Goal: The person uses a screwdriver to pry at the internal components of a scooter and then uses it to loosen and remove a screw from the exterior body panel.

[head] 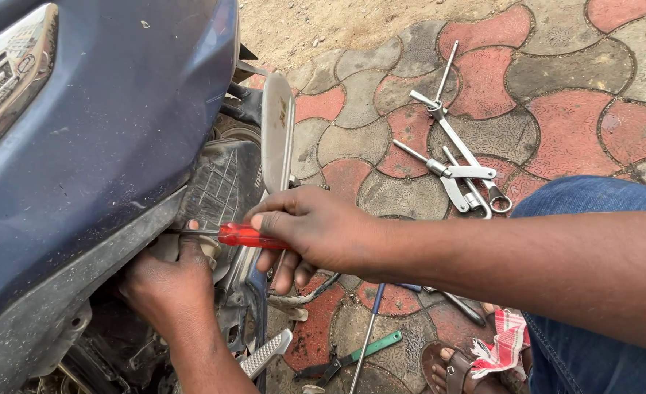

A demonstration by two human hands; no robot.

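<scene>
Right hand (pixel 315 228) is clenched on the red-handled screwdriver (pixel 244 236), tip at the seam under the blue plastic scooter body panel (pixel 111 131); left hand (pixel 168 286) presses the seam just below that panel. Panel sits attached, so removal looks barely started; steel socket wrenches (pixel 454 164) lie on paving right of the panel.

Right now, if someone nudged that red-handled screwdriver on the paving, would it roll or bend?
The screwdriver looks stiff: thin metal shaft, hard red handle. The right hand grips it, so it probably isn't slippery. Its rounded handle might roll, though the paving joints would likely stop it.
</scene>
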